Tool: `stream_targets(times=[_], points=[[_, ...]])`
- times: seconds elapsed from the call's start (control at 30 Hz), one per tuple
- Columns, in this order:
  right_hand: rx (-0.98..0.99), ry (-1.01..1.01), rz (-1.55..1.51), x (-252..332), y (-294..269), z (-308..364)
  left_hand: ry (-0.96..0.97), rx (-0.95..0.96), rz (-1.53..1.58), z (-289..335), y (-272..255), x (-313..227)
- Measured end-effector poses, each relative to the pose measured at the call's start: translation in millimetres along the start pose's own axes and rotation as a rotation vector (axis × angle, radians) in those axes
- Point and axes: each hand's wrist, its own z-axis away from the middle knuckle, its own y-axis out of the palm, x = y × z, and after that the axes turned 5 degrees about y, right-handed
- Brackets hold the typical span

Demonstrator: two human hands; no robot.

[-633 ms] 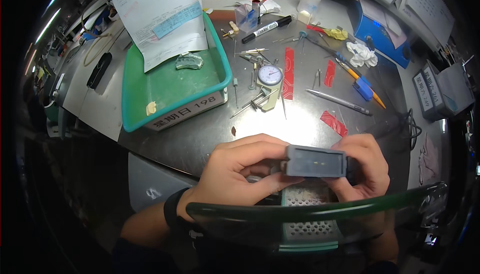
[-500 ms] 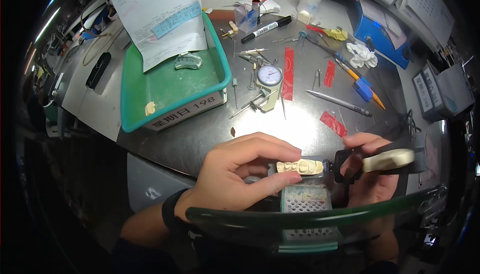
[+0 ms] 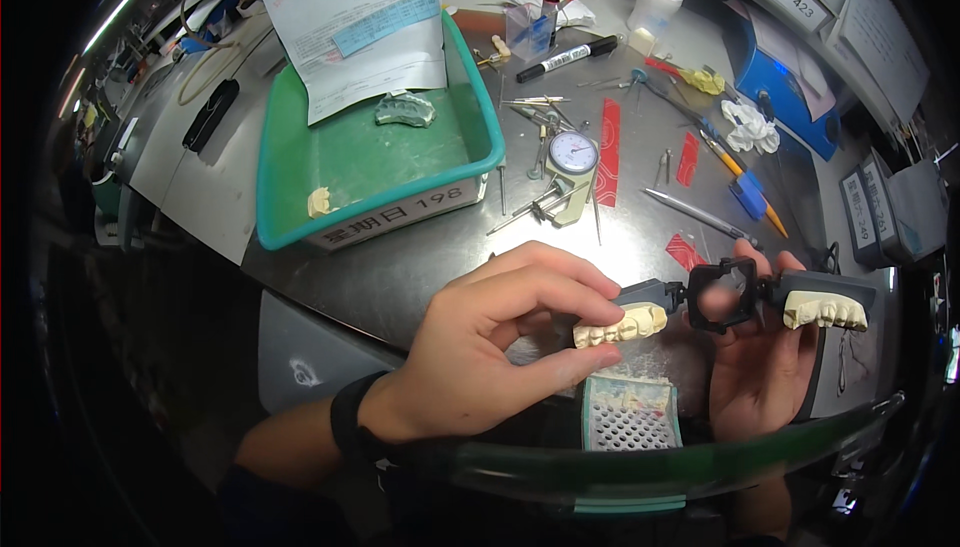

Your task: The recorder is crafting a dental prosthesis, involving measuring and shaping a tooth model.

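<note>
A hinged black dental articulator [image 3: 696, 299] lies opened out between my hands above the metal bench. On its left arm is a cream plaster tooth model [image 3: 645, 322], pinched between the thumb and fingers of my left hand [image 3: 490, 347]. My right hand [image 3: 752, 382] grips the articulator from behind and below; a fingertip shows through its square middle frame. A second cream tooth model [image 3: 828, 311] is mounted on the right arm, its teeth facing down toward me. Below my hands sits a perforated, green-edged plate [image 3: 632, 425].
A green tray [image 3: 385, 209] at the left holds a paper sheet [image 3: 365, 32], a grey-green dental piece [image 3: 405, 109] and a small cream piece [image 3: 319, 202]. A dial gauge [image 3: 573, 154], red strips [image 3: 610, 147], a marker [image 3: 567, 58] and several thin tools lie beyond my hands.
The right model has swung down and outward, opening the articulator wider, its teeth now in view. The left model has tilted in my left hand. The whole view has shifted slightly.
</note>
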Motion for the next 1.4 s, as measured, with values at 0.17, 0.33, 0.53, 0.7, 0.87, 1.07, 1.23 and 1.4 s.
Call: stream_targets(times=[0.17,0.33,0.53,0.7,0.87,1.07,1.23,1.4], points=[[-0.044,0.084,-0.125,12.5,-2.2,0.2,-0.028,0.036,0.047,-1.3,3.6,-4.4],[0.067,0.322,-0.162,21.1,8.2,-22.7,-0.536,0.001,0.283,-7.3,-0.5,-23.8],[0.007,0.108,0.443,59.8,-31.0,-48.4,-0.409,0.034,0.449,-8.9,-8.1,-17.4],[0.102,0.166,0.862,87.2,-59.2,-73.3,-0.334,0.069,0.592,-7.5,-7.8,-19.5],[0.35,-0.032,1.413,76.8,-58.0,-116.4,-0.278,0.058,0.54,-5.7,-12.4,-13.9],[0.318,0.29,1.652,56.9,-80.8,-142.4,-0.267,0.034,0.635,-4.7,-8.3,-16.0],[0.264,0.037,1.661,50.4,-94.7,-136.8,-0.25,0.048,0.561,-7.2,-9.1,-15.7],[0.055,-0.156,1.012,91.5,-76.1,-119.1,-0.299,0.011,0.596,-8.5,-5.0,-22.7]])
